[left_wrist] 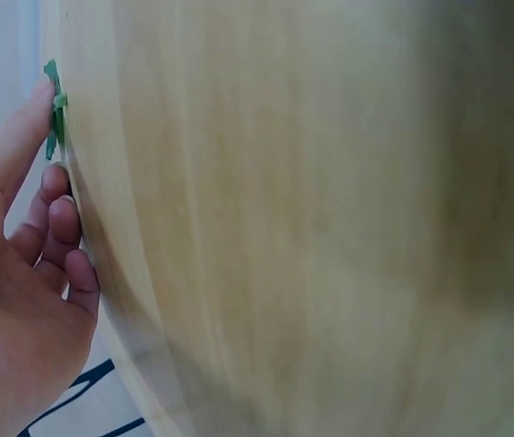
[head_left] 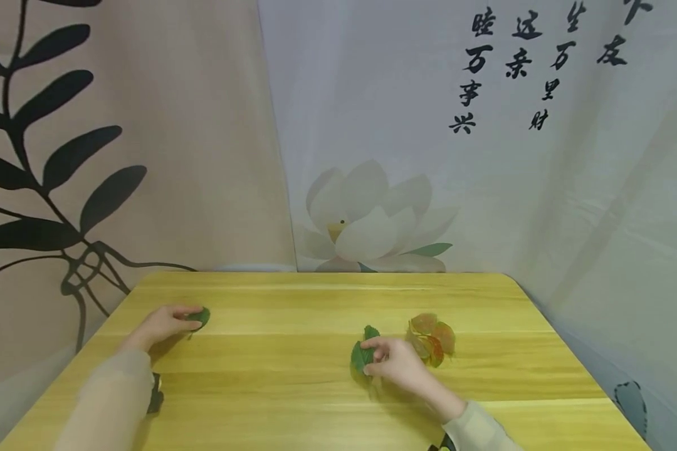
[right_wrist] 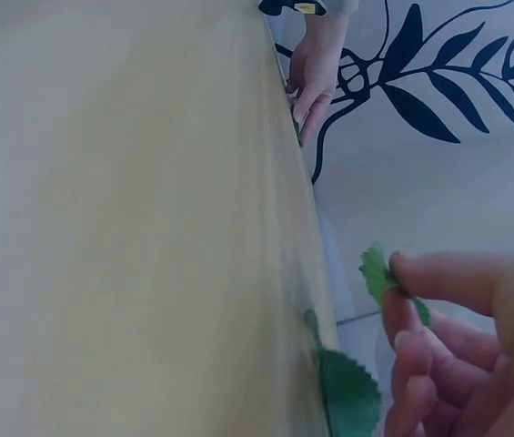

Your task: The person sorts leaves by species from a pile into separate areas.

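Observation:
At the table's far left, my left hand (head_left: 166, 324) holds a small green leaf (head_left: 202, 317) between thumb and fingers, low over the tabletop. That leaf (left_wrist: 55, 114) shows edge-on past the thumb in the left wrist view. Right of the table's middle, my right hand (head_left: 399, 362) pinches a green toothed leaf (right_wrist: 375, 271) with thumb and forefinger, raised off the wood. A second green leaf (right_wrist: 349, 393) with a stem lies on the table below that hand. Just beyond the right hand sits a cluster of orange-and-green leaves (head_left: 441, 338), partly hidden by it.
The yellow wood-grain table (head_left: 259, 382) reaches back to a hanging cloth (head_left: 214, 138) printed with dark leaves, a lotus and writing. Dark devices, one at the left wrist (head_left: 155, 394) and one at the right wrist (head_left: 444, 443), show beside the sleeves.

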### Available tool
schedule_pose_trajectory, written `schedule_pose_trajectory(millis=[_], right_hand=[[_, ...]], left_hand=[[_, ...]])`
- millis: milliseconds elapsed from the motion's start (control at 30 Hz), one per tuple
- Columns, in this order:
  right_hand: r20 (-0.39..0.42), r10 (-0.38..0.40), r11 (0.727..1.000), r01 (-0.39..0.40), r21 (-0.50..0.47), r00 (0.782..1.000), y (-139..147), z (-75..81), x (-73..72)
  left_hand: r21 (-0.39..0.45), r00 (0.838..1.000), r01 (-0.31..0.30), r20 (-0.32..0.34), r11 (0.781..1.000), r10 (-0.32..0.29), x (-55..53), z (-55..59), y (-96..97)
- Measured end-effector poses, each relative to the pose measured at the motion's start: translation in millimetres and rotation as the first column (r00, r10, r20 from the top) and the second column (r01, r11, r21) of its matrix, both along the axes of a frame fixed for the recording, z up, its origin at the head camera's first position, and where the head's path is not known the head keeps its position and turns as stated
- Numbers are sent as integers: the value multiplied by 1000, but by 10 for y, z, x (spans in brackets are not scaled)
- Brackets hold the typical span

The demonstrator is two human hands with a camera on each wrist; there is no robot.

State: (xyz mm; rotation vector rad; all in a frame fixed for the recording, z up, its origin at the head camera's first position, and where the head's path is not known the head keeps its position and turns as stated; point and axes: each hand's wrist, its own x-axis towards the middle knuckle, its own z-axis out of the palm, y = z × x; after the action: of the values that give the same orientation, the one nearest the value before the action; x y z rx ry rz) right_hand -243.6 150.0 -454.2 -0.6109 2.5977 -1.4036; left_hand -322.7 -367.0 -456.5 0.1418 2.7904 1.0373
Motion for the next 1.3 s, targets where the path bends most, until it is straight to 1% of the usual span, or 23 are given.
schedule_pose_trajectory(millis=[133, 267, 400, 533, 700, 800, 1000, 1200, 1300], right_hand=[[-2, -9, 1000, 9, -26, 1000, -109, 63, -71], [-15, -5, 999, 4, -36, 1000, -285, 132, -165], [-20, -1, 999, 0, -44, 1000, -499, 197, -301], [-20, -25, 999, 24, -39, 999, -695, 250, -445], [13, -31, 997, 32, -70, 999, -911, 300, -619], [20, -24, 995, 26, -99, 1000, -1031, 304, -727], [37, -19, 990, 24, -140, 999, -1413, 271, -892], [96, -47, 977, 65, -204, 994, -1806, 186, -1010], [119, -65, 967, 92, -236, 991, -1995, 132, -1052]], left_hand=[[16, 1000, 6, -3, 1000, -6, 0, -18, -1], [42, 1000, 17, -6, 999, -17, 1, -30, -11], [55, 1000, 8, 5, 998, -9, 7, -35, -38], [85, 1000, 6, 15, 996, -7, 19, -41, -52], [103, 1000, 22, 9, 994, -23, 31, -38, -39], [106, 1000, 27, 5, 994, -28, 24, -21, -9], [102, 1000, 12, -7, 995, -11, 34, -34, -46], [136, 1000, -18, 20, 990, 15, 46, -54, -28], [144, 1000, -25, 17, 989, 23, 42, -41, -9]])
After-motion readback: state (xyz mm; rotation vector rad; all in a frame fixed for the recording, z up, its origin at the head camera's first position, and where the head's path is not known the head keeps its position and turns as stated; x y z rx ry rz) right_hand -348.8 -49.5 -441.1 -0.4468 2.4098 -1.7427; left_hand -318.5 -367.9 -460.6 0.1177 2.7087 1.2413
